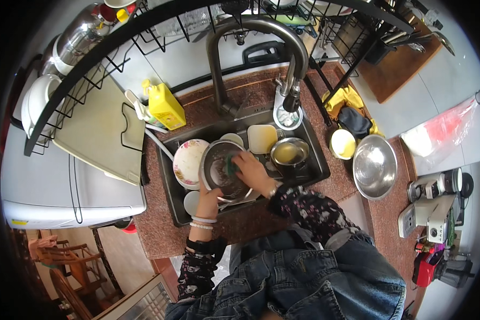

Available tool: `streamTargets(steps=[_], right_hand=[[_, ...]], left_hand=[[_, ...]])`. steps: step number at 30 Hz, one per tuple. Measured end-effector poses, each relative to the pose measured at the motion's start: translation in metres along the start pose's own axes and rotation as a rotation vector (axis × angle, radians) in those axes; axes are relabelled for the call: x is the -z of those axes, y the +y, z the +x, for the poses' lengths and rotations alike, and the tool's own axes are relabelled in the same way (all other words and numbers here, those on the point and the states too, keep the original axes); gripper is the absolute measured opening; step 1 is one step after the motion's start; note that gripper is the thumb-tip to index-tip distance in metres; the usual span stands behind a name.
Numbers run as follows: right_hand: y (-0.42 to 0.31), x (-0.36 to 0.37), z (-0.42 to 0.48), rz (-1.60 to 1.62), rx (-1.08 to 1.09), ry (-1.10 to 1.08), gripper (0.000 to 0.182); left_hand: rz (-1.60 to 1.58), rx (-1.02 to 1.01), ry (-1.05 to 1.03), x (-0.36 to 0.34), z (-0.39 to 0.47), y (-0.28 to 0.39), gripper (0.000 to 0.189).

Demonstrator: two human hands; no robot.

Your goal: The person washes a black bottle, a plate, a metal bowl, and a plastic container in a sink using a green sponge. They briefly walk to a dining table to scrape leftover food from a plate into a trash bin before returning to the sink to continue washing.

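Note:
Over a dark sink (175, 208), my left hand (209, 202) grips the rim of a metal bowl (224, 176), which looks sudsy inside. My right hand (253, 170) presses a green scouring pad (231, 165) against the bowl's inner wall. Left of the bowl lies a white plate with a floral rim (190, 160), and a small white dish (191, 203) sits below it. To the right are a squarish pale container (262, 139) and a metal bowl with yellowish liquid (290, 152). The bowl hides part of the things under it.
A tall faucet (220, 72) arches over the sink, beneath a black wire rack (152, 24). A yellow pump bottle (166, 107) stands behind the sink's left corner. On the right counter are a yellow-white cup (343, 144) and a large steel bowl (375, 167). A strainer basket (288, 117) hangs at the back.

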State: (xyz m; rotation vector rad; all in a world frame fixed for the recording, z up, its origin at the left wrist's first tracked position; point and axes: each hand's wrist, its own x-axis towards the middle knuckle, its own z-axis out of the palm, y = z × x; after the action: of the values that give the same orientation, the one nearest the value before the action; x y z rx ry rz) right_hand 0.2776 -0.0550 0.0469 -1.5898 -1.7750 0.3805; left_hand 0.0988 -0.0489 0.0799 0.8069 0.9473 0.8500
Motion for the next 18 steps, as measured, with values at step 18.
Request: streamTargets(steps=[18], right_hand=[[-0.015,0.008,0.011,0.474,-0.055,-0.389,0.037]], left_hand=[[-0.146,0.122,-0.045,-0.002,0.007,-0.018,0.074]])
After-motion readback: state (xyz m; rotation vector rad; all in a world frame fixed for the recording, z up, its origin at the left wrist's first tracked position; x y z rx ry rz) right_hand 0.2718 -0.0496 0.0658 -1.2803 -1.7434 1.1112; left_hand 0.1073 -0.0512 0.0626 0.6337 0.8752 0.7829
